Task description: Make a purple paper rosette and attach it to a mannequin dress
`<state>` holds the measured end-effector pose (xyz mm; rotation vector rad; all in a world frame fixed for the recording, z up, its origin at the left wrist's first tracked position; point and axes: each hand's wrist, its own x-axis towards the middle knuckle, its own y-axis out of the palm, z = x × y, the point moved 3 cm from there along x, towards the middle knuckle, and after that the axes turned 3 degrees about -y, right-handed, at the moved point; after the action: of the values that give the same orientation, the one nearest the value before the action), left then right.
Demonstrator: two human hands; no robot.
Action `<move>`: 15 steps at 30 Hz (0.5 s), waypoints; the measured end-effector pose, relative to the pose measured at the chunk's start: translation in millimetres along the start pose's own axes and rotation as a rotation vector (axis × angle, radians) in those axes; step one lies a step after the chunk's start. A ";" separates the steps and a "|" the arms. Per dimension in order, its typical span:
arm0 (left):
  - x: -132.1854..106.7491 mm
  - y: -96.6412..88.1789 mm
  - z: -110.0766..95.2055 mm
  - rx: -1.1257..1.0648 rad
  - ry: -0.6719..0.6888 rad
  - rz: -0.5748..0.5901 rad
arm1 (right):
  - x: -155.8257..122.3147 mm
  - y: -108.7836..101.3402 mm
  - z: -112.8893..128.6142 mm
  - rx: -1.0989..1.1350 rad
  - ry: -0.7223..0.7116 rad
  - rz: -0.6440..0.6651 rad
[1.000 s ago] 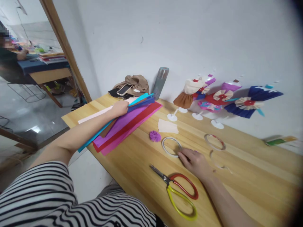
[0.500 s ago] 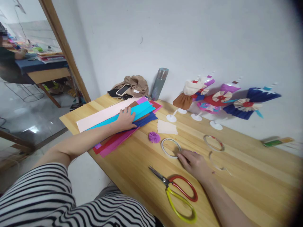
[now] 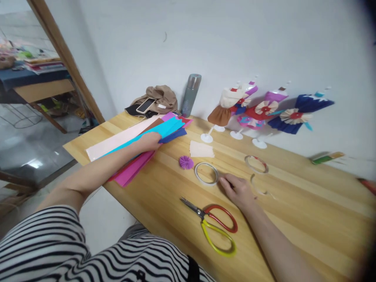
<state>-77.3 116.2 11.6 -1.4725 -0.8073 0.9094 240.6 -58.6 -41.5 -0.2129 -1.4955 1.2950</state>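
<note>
My left hand (image 3: 150,141) lies on a stack of coloured crepe paper, its fingers curled down at the edge between the bright blue sheet (image 3: 167,128) and the dark blue sheet (image 3: 174,134); the fingertips are hidden. My right hand (image 3: 237,188) rests on the table with fingers bent together and nothing visible in them. Just beside its fingertips is a thin roll of white tape (image 3: 196,177). A pleated purple paper flower (image 3: 186,162) and a small cream paper piece (image 3: 202,149) lie between the hands. Scissors (image 3: 200,212) with red and yellow handles lie closer to me.
Along the wall stand several paper-dressed figures (image 3: 288,117) on white round bases. A grey flask (image 3: 191,96), a phone (image 3: 145,105) and brown cloth (image 3: 163,98) are behind the stack. Another tape ring (image 3: 266,169) and a curled strip (image 3: 255,186) lie on the table (image 3: 293,196).
My left hand has gone from lying spread on the bright blue sheet to curling at its near edge. My right fingertips have come slightly away from the tape roll. The view has shifted right.
</note>
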 end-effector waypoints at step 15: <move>-6.4 -51.6 60.9 -0.577 -0.165 -0.195 | 0.6 5.9 4.4 0.006 -0.081 0.058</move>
<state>-133.6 143.3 61.7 -1.7807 -1.3934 0.6826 234.1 -58.4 -44.9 -0.2035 -1.5636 1.3686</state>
